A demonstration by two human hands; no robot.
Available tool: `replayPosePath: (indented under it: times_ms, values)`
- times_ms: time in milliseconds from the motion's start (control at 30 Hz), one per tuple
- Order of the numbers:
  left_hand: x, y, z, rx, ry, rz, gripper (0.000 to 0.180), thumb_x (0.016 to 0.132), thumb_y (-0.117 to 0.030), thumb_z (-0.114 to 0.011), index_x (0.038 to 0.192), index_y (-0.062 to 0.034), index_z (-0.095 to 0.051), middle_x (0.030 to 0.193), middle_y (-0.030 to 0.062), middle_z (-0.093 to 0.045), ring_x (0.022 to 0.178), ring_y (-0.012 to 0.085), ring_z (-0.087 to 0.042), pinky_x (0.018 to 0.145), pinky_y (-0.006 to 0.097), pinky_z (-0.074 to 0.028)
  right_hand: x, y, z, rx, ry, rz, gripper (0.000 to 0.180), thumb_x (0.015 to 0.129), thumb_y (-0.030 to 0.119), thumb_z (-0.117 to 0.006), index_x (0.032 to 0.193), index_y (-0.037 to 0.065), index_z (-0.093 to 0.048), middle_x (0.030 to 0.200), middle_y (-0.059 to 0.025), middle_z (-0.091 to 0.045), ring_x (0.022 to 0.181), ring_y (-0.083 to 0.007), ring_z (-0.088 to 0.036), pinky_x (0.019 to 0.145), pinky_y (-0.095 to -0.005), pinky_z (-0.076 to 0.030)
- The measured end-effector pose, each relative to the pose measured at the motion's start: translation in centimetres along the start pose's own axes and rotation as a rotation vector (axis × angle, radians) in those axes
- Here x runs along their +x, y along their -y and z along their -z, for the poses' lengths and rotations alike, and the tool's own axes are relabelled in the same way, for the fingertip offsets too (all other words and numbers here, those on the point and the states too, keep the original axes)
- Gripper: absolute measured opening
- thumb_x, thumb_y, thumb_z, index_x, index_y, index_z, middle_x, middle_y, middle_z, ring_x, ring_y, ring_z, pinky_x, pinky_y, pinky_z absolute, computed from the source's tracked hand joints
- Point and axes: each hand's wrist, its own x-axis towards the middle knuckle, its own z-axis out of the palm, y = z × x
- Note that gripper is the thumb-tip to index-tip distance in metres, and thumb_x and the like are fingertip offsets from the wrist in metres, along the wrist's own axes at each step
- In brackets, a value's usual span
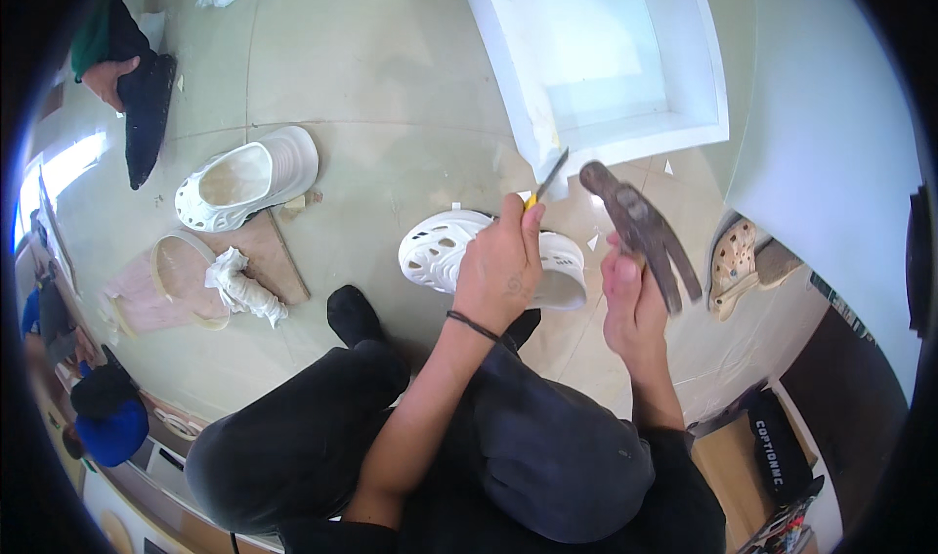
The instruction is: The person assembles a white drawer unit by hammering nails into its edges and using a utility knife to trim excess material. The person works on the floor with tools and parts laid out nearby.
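Note:
My left hand (498, 273) grips a utility knife (553, 176) with a yellow handle, its dark blade pointing up and to the right. The blade's tip is close to the near left corner of a white open box like a drawer (640, 146); I cannot tell whether they touch. In my right hand (633, 310) is a claw hammer (640, 224), held head up with the worn metal claw toward the right. Beneath my left hand a white clog (438, 251) with holes rests on the floor, partly hidden by the hand.
Another white clog (283, 168) stands to the left, near a brown board (278, 256) and a crumpled white cloth (244, 285). Tan clogs (733, 266) lie at the right beside a large white panel (831, 163). Small white chips dot the tiles. Another person's hand (106, 80) shows at upper left.

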Motion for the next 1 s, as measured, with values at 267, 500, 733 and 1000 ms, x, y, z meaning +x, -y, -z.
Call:
replayPosePath:
  times_ms: [267,500,733,1000]
  values:
    - [0.1,-0.2,0.1,-0.037,0.008,0.036,0.022,0.105,-0.022,-0.045,0.098,-0.0010,-0.045,0.070,0.0267,-0.059,0.070,0.0496,-0.059,0.058,0.055,-0.043,1.3,-0.4,-0.2,-0.231,0.176,0.024,0.035,0.088,0.007,-0.062,0.122,-0.001,-0.056,0.102,-0.0197,-0.068,0.074,-0.0364,-0.070,0.065,-0.0358,-0.055]
    - [0.0,-0.3,0.1,-0.004,0.019,0.046,0.022,0.104,-0.023,-0.047,0.101,-0.0007,-0.046,0.077,0.0248,-0.062,0.069,0.0482,-0.061,0.057,0.055,-0.046,-0.1,1.1,1.1,-0.220,0.207,-0.145,0.025,0.093,0.014,-0.058,0.114,0.001,-0.059,0.096,-0.0187,-0.066,0.071,-0.0320,-0.067,0.062,-0.0370,-0.052]
    - [-0.1,-0.4,0.1,0.003,0.047,0.095,0.021,0.102,-0.022,-0.050,0.101,-0.0019,-0.046,0.080,0.0246,-0.063,0.070,0.0473,-0.061,0.057,0.054,-0.048,1.6,1.2,1.3,-0.275,0.415,-0.012,0.041,0.089,0.029,-0.067,0.117,0.002,-0.056,0.081,-0.0135,-0.063,0.064,-0.0313,-0.065,0.056,-0.0391,-0.051]
    - [-0.3,-0.3,-0.3,-0.035,0.033,0.098,0.021,0.102,-0.022,-0.049,0.104,-0.0014,-0.048,0.079,0.0253,-0.062,0.070,0.0482,-0.060,0.057,0.053,-0.047,3.4,0.8,1.4,-0.282,0.486,0.102,0.047,0.086,0.035,-0.072,0.113,-0.001,-0.057,0.081,-0.0101,-0.062,0.060,-0.0271,-0.063,0.051,-0.0354,-0.051]
